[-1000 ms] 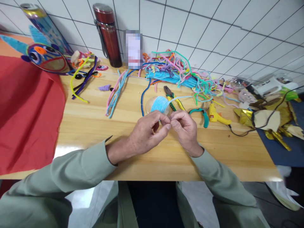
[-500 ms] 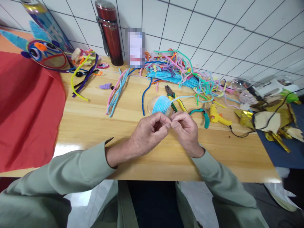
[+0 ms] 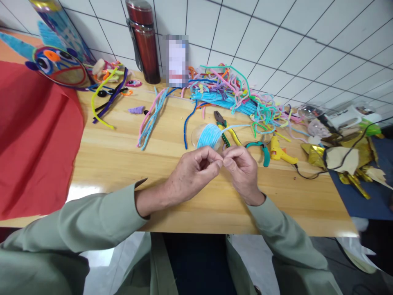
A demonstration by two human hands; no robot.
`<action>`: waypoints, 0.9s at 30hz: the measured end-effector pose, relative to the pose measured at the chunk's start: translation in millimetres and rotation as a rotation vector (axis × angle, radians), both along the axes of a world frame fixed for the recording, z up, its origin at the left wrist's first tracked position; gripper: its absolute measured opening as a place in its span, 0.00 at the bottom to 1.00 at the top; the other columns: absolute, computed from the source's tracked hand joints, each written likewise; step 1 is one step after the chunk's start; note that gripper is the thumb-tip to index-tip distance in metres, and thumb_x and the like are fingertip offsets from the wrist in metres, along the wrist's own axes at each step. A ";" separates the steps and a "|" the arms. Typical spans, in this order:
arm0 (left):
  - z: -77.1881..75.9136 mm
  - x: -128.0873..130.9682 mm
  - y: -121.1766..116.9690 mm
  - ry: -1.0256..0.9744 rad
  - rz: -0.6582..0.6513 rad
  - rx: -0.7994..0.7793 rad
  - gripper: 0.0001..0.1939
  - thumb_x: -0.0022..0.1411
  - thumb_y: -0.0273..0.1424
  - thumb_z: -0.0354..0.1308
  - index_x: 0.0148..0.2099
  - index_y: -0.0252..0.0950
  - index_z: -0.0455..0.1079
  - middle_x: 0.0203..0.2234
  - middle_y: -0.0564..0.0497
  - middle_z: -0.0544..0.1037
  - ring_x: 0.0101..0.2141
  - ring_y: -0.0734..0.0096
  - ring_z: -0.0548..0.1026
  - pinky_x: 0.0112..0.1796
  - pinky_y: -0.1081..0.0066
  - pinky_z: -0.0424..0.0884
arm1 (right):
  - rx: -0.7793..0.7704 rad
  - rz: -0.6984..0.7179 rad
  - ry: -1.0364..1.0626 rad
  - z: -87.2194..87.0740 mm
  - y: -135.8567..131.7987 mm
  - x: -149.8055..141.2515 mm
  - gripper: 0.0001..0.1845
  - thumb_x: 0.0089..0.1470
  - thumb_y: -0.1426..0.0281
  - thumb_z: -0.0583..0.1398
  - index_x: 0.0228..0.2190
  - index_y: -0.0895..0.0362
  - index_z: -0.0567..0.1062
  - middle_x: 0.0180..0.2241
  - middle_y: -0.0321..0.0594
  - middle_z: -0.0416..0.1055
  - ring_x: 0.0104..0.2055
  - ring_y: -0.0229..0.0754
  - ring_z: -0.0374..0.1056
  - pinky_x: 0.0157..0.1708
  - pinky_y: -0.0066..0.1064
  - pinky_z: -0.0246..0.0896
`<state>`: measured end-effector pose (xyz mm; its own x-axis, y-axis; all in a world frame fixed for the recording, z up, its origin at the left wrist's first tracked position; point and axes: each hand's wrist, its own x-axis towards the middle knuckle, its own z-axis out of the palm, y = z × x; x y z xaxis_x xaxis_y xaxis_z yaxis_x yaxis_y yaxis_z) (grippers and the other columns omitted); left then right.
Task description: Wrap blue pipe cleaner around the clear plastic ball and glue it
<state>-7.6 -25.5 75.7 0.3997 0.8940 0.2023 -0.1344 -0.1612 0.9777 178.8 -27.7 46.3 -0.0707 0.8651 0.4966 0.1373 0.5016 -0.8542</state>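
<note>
My left hand (image 3: 196, 170) and my right hand (image 3: 242, 170) meet fingertip to fingertip over the front middle of the table. Thumb and forefinger of each are pinched together; anything between them is too small or too hidden to name. Just beyond the fingers lies a clear round piece wrapped in light blue pipe cleaner (image 3: 208, 136), one loose end reaching right. Behind my right hand are yellow-and-green pliers (image 3: 235, 136), and a teal-handled tool (image 3: 265, 155) lies to its right.
A heap of pipe cleaners (image 3: 227, 100) lines the wall. A red thermos (image 3: 143, 45) and a blurred phone (image 3: 177, 61) stand left of it. To the right are a yellow glue gun (image 3: 281, 151) and gold foil scraps (image 3: 316, 155). Red cloth (image 3: 37, 139) and a decorated face (image 3: 58, 67) occupy the left.
The camera view has shifted slightly. Both hands keep the same fingertip pinch, with hardly any movement, and the objects on the table stay where they were.
</note>
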 end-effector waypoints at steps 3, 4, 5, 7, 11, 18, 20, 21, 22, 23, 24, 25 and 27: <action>0.7 -0.3 0.7 0.000 -0.007 -0.023 0.08 0.66 0.35 0.62 0.35 0.36 0.71 0.26 0.55 0.72 0.27 0.77 0.66 0.30 0.74 0.64 | 0.011 0.030 0.004 0.3 0.5 0.2 0.13 0.67 0.57 0.68 0.33 0.49 0.77 0.30 0.32 0.71 0.34 0.39 0.68 0.37 0.35 0.65; 0.6 -0.2 0.6 0.000 -0.007 -0.028 0.08 0.66 0.35 0.63 0.35 0.36 0.71 0.26 0.55 0.72 0.28 0.77 0.66 0.30 0.74 0.64 | 0.010 0.042 0.009 -0.2 0.7 0.3 0.12 0.67 0.58 0.68 0.33 0.49 0.77 0.30 0.32 0.71 0.34 0.39 0.68 0.38 0.35 0.65; 0.4 -0.1 0.4 -0.002 -0.007 -0.031 0.08 0.66 0.34 0.63 0.35 0.36 0.71 0.26 0.55 0.72 0.28 0.76 0.66 0.30 0.74 0.64 | 0.008 0.054 0.015 -1.0 0.9 0.5 0.12 0.67 0.58 0.68 0.34 0.49 0.77 0.31 0.32 0.71 0.35 0.39 0.68 0.38 0.35 0.65; 0.1 0.3 -0.3 -0.010 -0.008 -0.031 0.08 0.67 0.34 0.63 0.36 0.36 0.71 0.26 0.55 0.72 0.28 0.76 0.67 0.30 0.74 0.65 | -0.011 0.065 0.031 -3.7 1.2 1.1 0.12 0.67 0.57 0.68 0.34 0.49 0.77 0.31 0.32 0.72 0.35 0.39 0.68 0.38 0.35 0.66; 1.1 0.9 -1.7 -0.033 -0.017 -0.025 0.08 0.69 0.34 0.61 0.38 0.36 0.74 0.28 0.54 0.76 0.29 0.76 0.69 0.32 0.73 0.67 | -0.085 0.050 0.061 -11.4 1.7 3.5 0.17 0.66 0.51 0.68 0.33 0.49 0.76 0.31 0.32 0.71 0.35 0.40 0.69 0.36 0.35 0.67; 5.7 -0.5 -2.7 -0.030 -0.036 -0.052 0.08 0.70 0.35 0.62 0.38 0.37 0.73 0.26 0.56 0.73 0.27 0.77 0.67 0.30 0.73 0.65 | -0.074 0.036 0.066 -8.5 2.9 4.3 0.18 0.65 0.51 0.68 0.32 0.50 0.76 0.29 0.32 0.71 0.33 0.39 0.69 0.34 0.34 0.67; 5.8 -1.4 -2.1 -0.023 -0.042 -0.064 0.08 0.69 0.35 0.62 0.38 0.37 0.72 0.25 0.57 0.71 0.26 0.77 0.65 0.28 0.73 0.64 | -0.047 0.019 0.027 -4.8 2.9 4.4 0.18 0.65 0.51 0.68 0.31 0.50 0.76 0.29 0.32 0.71 0.32 0.39 0.68 0.34 0.34 0.66; 5.6 -1.9 -1.6 -0.016 -0.052 -0.075 0.08 0.69 0.35 0.62 0.38 0.37 0.72 0.24 0.58 0.70 0.25 0.77 0.64 0.28 0.74 0.63 | -0.038 0.011 0.003 -3.3 2.9 4.6 0.19 0.64 0.50 0.68 0.31 0.50 0.75 0.28 0.32 0.72 0.32 0.39 0.68 0.34 0.34 0.66; 5.2 -2.2 -1.1 -0.012 -0.064 -0.087 0.08 0.69 0.35 0.62 0.38 0.37 0.72 0.24 0.58 0.69 0.25 0.78 0.63 0.27 0.74 0.63 | -0.031 0.005 -0.019 -2.1 3.1 5.0 0.19 0.64 0.50 0.68 0.31 0.50 0.75 0.28 0.32 0.72 0.31 0.40 0.68 0.34 0.35 0.67; 4.7 -2.5 -0.6 -0.010 -0.076 -0.100 0.08 0.69 0.35 0.62 0.38 0.37 0.72 0.23 0.59 0.68 0.24 0.78 0.62 0.26 0.75 0.62 | -0.025 0.001 -0.035 -1.3 3.3 5.5 0.20 0.64 0.50 0.69 0.30 0.50 0.76 0.28 0.32 0.72 0.31 0.40 0.68 0.34 0.35 0.67; 4.1 -2.7 0.0 -0.011 -0.089 -0.116 0.08 0.69 0.35 0.62 0.38 0.37 0.72 0.22 0.59 0.67 0.24 0.79 0.61 0.26 0.75 0.61 | -0.018 0.000 -0.044 -0.9 3.7 6.0 0.20 0.64 0.50 0.69 0.30 0.50 0.76 0.28 0.32 0.72 0.31 0.40 0.68 0.34 0.35 0.67; 3.4 -2.8 0.5 -0.015 -0.103 -0.136 0.08 0.68 0.36 0.62 0.38 0.37 0.72 0.22 0.60 0.66 0.23 0.79 0.60 0.25 0.76 0.60 | -0.012 0.001 -0.049 -0.7 4.1 6.6 0.19 0.64 0.50 0.69 0.30 0.50 0.76 0.28 0.32 0.72 0.31 0.40 0.68 0.34 0.35 0.67; 2.2 -2.7 1.3 -0.032 -0.135 -0.189 0.08 0.67 0.36 0.62 0.38 0.38 0.71 0.21 0.61 0.64 0.21 0.80 0.59 0.23 0.76 0.58 | 0.000 0.016 -0.044 -1.2 5.3 7.5 0.18 0.64 0.52 0.69 0.30 0.50 0.76 0.28 0.33 0.73 0.32 0.40 0.69 0.34 0.34 0.68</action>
<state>-10.3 -24.2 77.9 0.5146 0.8559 0.0505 -0.1737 0.0464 0.9837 186.3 -22.4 45.0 -0.1064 0.8636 0.4929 0.1664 0.5042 -0.8474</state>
